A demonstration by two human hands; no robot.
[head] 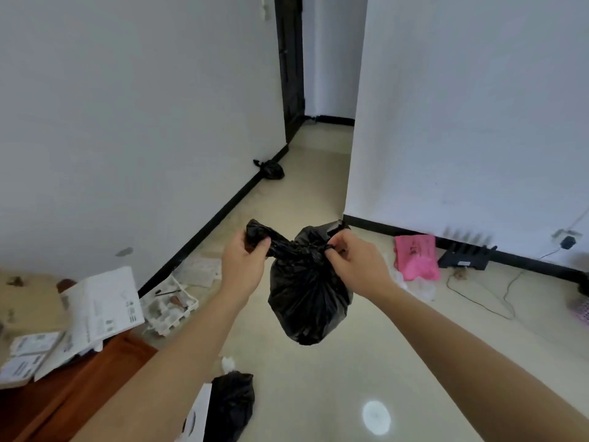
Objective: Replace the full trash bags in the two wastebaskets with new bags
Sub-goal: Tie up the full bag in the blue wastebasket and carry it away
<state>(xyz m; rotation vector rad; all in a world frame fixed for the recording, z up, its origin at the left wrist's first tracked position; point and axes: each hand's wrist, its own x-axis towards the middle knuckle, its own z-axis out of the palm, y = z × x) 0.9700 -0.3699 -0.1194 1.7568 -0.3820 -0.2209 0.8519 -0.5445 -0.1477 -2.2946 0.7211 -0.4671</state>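
A: While both hands are raised, how many black bags do you count?
B: Three. The held bag [306,295] hangs in the air above the floor [318,384], between the two hands. A far bag [271,170], knotted, lies on the floor against the left wall's baseboard. A near bag [232,403] sits at the bottom edge, touching something white I cannot identify.
A: Anything else?
B: One pink bag [416,258] lies on the floor by the right wall, and one desk [121,362] on the left carries papers [102,307].
A: And the hands?
B: Both arms reach forward, roughly level. The left hand [243,263] has its fingers [263,245] clenched round one twisted end of the held bag's neck. The right hand [355,264] pinches the other end at the knot.
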